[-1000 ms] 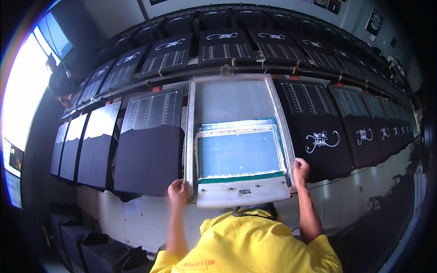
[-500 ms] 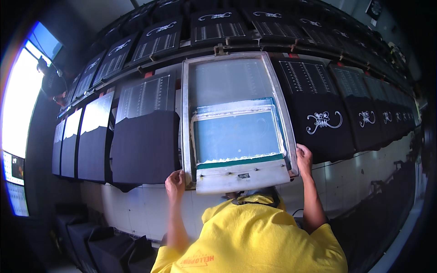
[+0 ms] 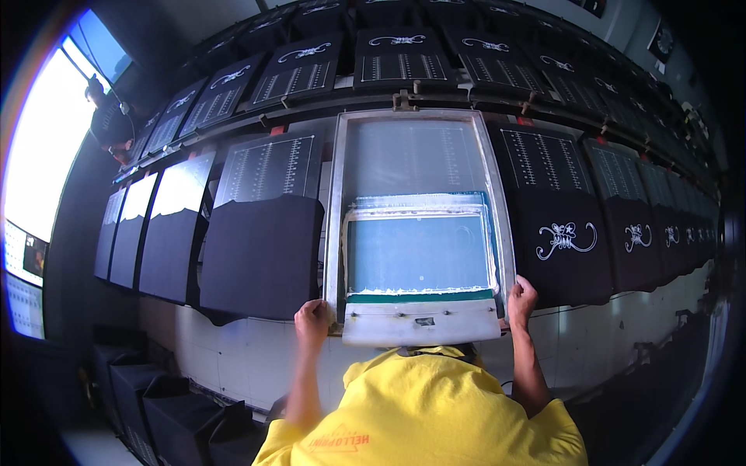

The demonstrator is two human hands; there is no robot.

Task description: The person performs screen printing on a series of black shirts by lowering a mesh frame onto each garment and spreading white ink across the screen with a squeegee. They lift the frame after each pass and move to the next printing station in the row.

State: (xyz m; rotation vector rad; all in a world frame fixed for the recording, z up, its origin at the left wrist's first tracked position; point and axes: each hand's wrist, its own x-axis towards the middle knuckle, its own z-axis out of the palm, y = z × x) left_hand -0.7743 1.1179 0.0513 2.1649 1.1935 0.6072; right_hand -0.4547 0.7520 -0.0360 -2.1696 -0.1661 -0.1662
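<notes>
Rows of dark boards (image 3: 268, 175) run side to side, w/ a long rail (image 3: 361, 101) btwn the front row and those behind. The big frame (image 3: 337, 210) lies in the front row, its far edge up at the rail, its near edge just beyond my yellow shirt (image 3: 435, 408). On the board next L, a plain dark cloth (image 3: 260, 256) covers the near half and hangs past the near edge. In the frame's near half is a blue panel (image 3: 420, 252) w/ a rough white border; on the next board R, a printed cloth (image 3: 571, 279). A pale strip (image 3: 388, 328) spans the frame's near edge. My L hand (image 3: 312, 320) is at the near L corner, R hand (image 3: 521, 299) at the near R. Fingers curled on both; can't tell if they're gripping the frame. Smallest: the curly white print (image 3: 565, 235) on the R cloth.
</notes>
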